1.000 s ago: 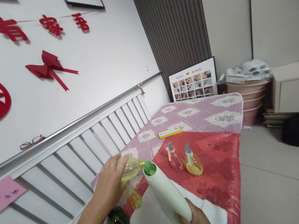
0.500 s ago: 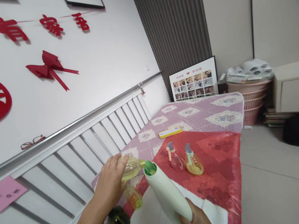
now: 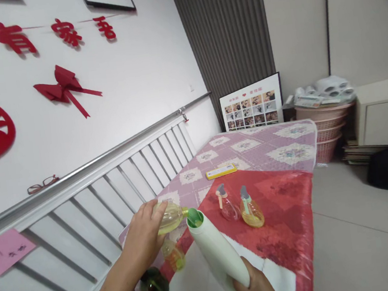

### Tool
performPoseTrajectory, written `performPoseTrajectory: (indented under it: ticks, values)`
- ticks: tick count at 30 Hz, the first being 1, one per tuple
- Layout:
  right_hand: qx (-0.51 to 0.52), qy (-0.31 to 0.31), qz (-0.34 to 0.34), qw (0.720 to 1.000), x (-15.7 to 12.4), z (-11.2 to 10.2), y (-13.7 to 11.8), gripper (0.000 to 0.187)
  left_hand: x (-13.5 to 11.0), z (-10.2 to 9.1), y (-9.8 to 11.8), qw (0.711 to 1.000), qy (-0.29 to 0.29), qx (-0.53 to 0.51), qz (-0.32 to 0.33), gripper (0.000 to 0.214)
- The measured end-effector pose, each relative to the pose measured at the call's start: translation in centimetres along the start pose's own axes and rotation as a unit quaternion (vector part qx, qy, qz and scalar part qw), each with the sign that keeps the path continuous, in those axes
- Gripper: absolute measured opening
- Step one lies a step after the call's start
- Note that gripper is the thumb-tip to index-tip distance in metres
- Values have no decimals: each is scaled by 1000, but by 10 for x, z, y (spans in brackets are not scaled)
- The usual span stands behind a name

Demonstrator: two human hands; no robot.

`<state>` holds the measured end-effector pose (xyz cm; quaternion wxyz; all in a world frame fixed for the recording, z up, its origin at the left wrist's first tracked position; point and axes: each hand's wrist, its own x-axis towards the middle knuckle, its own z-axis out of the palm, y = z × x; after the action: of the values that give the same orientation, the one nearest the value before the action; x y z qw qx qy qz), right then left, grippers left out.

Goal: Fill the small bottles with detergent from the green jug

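Observation:
My left hand (image 3: 142, 239) is wrapped round a small clear bottle of yellow liquid (image 3: 170, 216), tipped on its side with its neck at the open green mouth of a tall pale-green bottle (image 3: 217, 255). My right hand (image 3: 257, 290) grips that pale-green bottle near its base and holds it tilted up to the left. Both bottles hang above the near end of a table with a red cloth (image 3: 283, 214). Below my left hand stand a small bottle with orange liquid (image 3: 174, 255) and a dark green bottle (image 3: 154, 289).
Two small spray bottles, one pinkish (image 3: 226, 204) and one yellow (image 3: 250, 209), stand on the red cloth. A yellow flat case (image 3: 221, 171) lies on the pink patterned cloth behind. A white slatted railing (image 3: 114, 183) runs along the left. Pink baskets (image 3: 322, 129) and a white cabinet (image 3: 384, 115) stand at the back right.

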<state>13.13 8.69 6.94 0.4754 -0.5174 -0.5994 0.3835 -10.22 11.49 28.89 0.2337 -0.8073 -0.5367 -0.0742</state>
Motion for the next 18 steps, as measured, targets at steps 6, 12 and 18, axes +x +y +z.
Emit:
performPoseTrajectory:
  ticks: [6,12,18]
  values:
    - [16,12,1,1000,0,-1,-3,25,1,0,0,1000,0,3,1,72]
    - [9,-2,6,1000,1,-1,-4,33,1,-1,0,1000,8,0,6,71]
    - [9,-4,7,1000,-1,0,-2,37,1,0,0,1000,8,9,7,72]
